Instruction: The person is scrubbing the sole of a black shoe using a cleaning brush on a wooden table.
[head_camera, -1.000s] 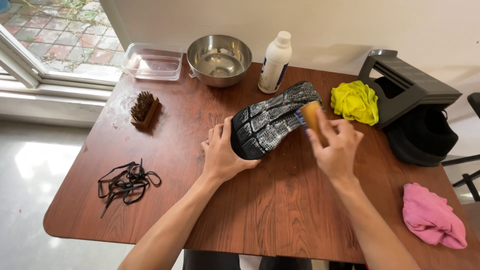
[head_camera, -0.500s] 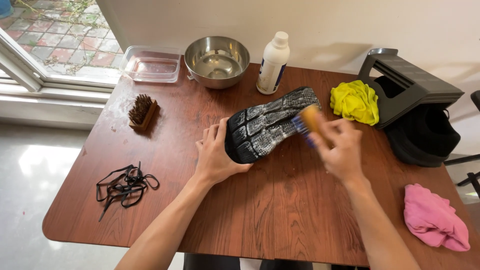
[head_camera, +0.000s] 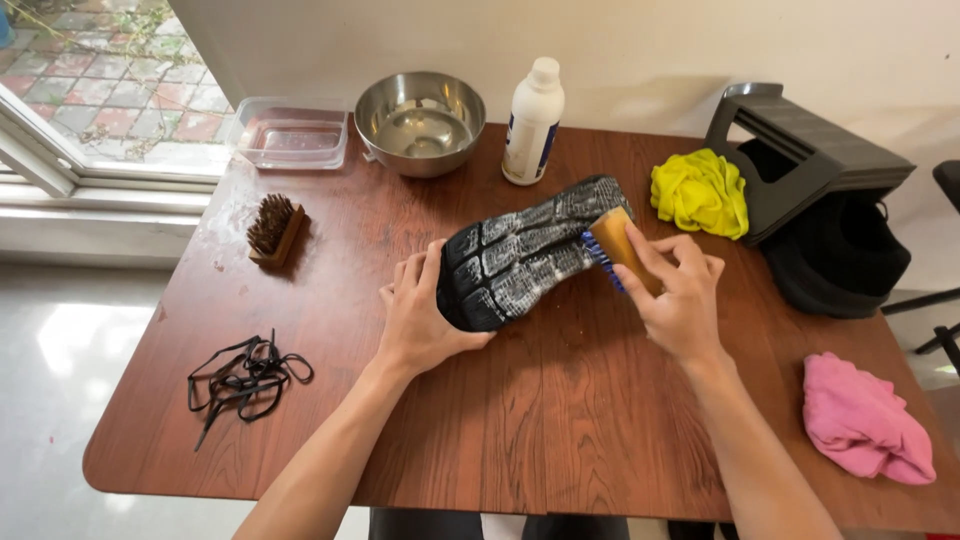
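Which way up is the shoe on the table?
Sole up. The shoe shows its grey-black tread to the camera; the left hand steadies its near end while the right hand presses a brush against the sole.

Under your left hand (head_camera: 425, 320) lies a black shoe with a ridged rubber sole (head_camera: 525, 255), matt and streaked with white foam. Your right hand (head_camera: 680, 300) holds a tan wooden brush with blue bristles (head_camera: 615, 250) against that sole. The reddish-brown wooden table (head_camera: 560, 420) looks smooth, with a soft sheen. Beyond the shoe sit a shiny round steel bowl (head_camera: 420, 120), a glossy white plastic bottle (head_camera: 532, 122) and a clear plastic tub (head_camera: 290, 133); right of it, crumpled yellow cloth (head_camera: 700, 192).
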